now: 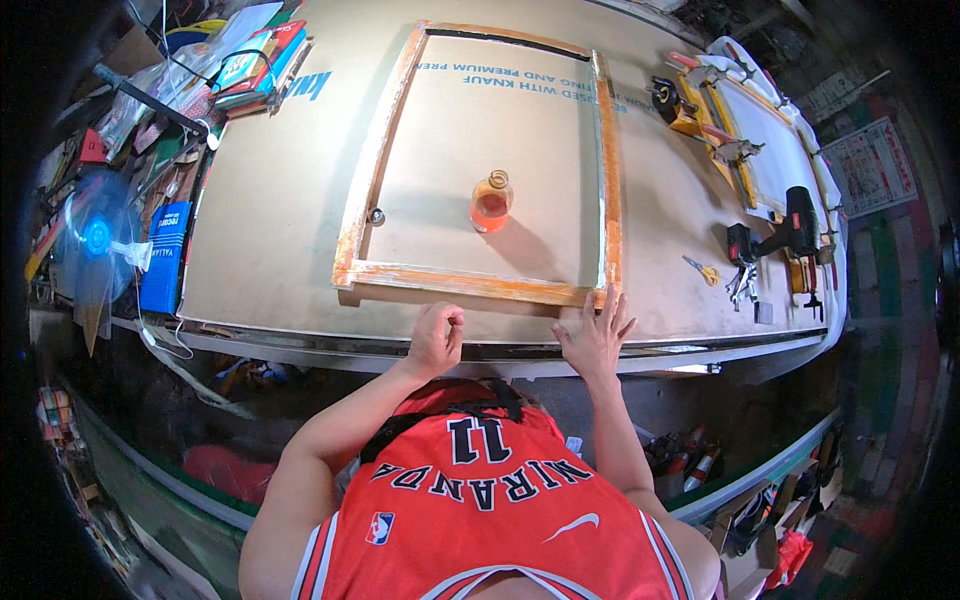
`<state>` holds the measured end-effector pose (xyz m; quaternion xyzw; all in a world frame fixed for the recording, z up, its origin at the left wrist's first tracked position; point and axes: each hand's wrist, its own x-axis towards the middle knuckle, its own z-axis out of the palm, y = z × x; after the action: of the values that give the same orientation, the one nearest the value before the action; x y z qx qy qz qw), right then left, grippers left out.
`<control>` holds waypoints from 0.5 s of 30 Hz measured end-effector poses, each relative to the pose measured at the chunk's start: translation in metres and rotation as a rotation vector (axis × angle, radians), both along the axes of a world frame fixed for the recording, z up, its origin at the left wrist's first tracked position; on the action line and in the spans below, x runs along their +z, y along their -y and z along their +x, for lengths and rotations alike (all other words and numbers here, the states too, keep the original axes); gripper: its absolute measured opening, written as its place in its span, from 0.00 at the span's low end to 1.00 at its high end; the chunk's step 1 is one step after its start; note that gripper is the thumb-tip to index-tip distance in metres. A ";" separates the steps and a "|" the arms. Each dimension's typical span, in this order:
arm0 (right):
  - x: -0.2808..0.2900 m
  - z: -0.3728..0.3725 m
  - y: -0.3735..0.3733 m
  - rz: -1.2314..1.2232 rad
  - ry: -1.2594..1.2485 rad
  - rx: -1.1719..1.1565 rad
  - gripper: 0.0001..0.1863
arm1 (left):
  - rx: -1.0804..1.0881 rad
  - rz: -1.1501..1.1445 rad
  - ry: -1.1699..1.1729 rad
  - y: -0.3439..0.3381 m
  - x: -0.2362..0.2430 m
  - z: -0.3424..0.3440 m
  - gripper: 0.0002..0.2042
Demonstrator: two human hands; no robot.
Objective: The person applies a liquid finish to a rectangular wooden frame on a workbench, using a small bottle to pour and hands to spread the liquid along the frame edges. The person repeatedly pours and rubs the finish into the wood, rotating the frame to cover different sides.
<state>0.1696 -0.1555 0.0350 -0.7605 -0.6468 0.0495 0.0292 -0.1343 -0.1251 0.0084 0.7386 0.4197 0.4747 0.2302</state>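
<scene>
A rectangular wooden frame (470, 278), patchy orange-brown and white, lies flat on the board-covered table. Its near rail runs just beyond my hands. My left hand (437, 338) is closed, fingers curled in, at the table's front edge; whatever it may hold is hidden. With fingers spread, my right hand (594, 340) reaches the frame's near right corner, its fingertips at the wood. Inside the frame stands an open glass bottle (490, 208) with orange-red liquid. A small round metal piece (376, 216) sits by the left rail.
At the right lie scissors (703, 270), a cordless drill (790, 228) and a clamped white panel (765, 130). Stacked books (262, 65), a blue box-like item (165, 255) and a small fan (97, 237) crowd the left. The table's front edge (480, 362) runs before me.
</scene>
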 end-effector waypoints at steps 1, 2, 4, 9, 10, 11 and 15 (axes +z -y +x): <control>-0.001 0.001 0.001 0.029 -0.007 0.017 0.50 | -0.009 0.005 -0.007 0.000 0.000 0.003 0.17; -0.003 -0.001 0.001 0.038 -0.012 0.037 0.50 | -0.011 0.003 -0.002 0.001 -0.001 0.007 0.17; -0.005 -0.010 -0.002 0.058 -0.020 0.071 0.51 | -0.020 0.000 0.009 0.001 0.004 0.013 0.17; 0.000 -0.049 -0.017 0.027 -0.016 0.171 0.52 | -0.038 -0.011 -0.016 0.003 0.002 0.017 0.16; 0.002 -0.058 -0.020 0.007 -0.023 0.185 0.53 | -0.040 -0.012 -0.019 0.004 0.001 0.017 0.15; 0.003 -0.065 -0.022 0.009 -0.028 0.205 0.53 | -0.034 -0.005 -0.014 0.005 0.001 0.017 0.15; 0.008 -0.094 -0.032 0.019 -0.077 0.288 0.52 | -0.010 -0.022 -0.005 0.007 -0.001 0.012 0.15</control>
<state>0.0755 -0.1236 0.0428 -0.6572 -0.7479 0.0763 0.0540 -0.1226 -0.1324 0.0078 0.7393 0.4218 0.4672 0.2393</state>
